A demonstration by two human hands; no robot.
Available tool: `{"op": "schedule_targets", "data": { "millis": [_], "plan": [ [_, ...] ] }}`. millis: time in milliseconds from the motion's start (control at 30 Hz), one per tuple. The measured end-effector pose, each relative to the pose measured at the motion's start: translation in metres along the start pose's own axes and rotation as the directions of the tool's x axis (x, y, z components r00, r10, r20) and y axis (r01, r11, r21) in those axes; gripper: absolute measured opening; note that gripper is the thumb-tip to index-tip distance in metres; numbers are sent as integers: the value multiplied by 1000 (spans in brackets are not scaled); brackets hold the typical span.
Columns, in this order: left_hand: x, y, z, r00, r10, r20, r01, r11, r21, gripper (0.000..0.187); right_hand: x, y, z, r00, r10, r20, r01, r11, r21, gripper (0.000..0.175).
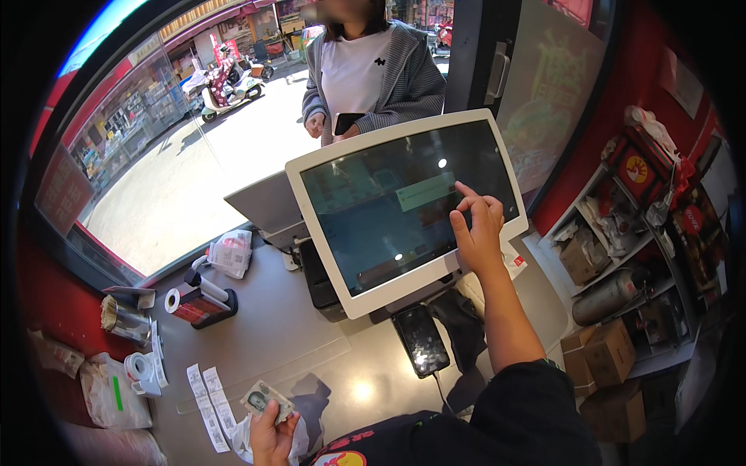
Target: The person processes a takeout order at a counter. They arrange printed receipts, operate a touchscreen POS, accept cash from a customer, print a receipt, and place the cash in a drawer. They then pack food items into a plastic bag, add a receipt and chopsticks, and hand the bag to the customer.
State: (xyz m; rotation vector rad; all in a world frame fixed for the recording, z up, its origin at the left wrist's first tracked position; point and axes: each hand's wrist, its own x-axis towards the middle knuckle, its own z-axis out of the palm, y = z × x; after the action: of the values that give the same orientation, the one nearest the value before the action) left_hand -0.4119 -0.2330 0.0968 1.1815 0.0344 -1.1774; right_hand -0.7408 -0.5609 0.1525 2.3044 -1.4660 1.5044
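Note:
My left hand (273, 438) pinches a folded banknote (254, 398) between thumb and fingers, low over the counter. Under that wrist is a crumpled white plastic bag (298, 441). A white-framed touchscreen till (361, 233) stands in front of me, tilted up. My right hand (481, 236) is at its right part, holding nothing. The index finger is stretched out to the edge of a pale pop-up box (421, 195) on the screen; whether the fingertip touches the glass I cannot tell. Two printed paper strips (208, 408) lie left of the banknote.
A person (361, 70) holding a phone (348, 122) stands beyond the window. On the counter (280, 326) are a charging smartphone (421, 341), a black printer (322, 285), a red-labelled roll holder (201, 300) and a tied plastic bag (232, 253). Shelves with cardboard boxes (609, 352) and a gas cylinder (606, 298) stand right.

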Motion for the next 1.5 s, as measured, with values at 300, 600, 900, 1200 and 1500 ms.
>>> {"op": "schedule_targets", "data": {
  "millis": [300,600,900,1200,1500],
  "plan": [
    [1,2,-4,998,-34,60,37,997,-61,19,-11,-7,-10,989,12,-149,5,994,113,31],
    [1,4,-6,998,-17,54,21,998,-67,20,-12,-8,-12,991,17,-129,1,990,140,32],
    [2,2,-11,999,-16,36,19,997,-79,23,-13,-21,-11,994,-8,-109,28,983,184,29],
    [0,0,-11,999,-4,40,7,997,-79,24,-50,-42,0,993,-30,-112,65,943,325,22],
    [-13,-8,20,999,7,39,-8,999,36,34,-119,-111,10,959,-22,283,-231,519,823,16]
  ]
}}
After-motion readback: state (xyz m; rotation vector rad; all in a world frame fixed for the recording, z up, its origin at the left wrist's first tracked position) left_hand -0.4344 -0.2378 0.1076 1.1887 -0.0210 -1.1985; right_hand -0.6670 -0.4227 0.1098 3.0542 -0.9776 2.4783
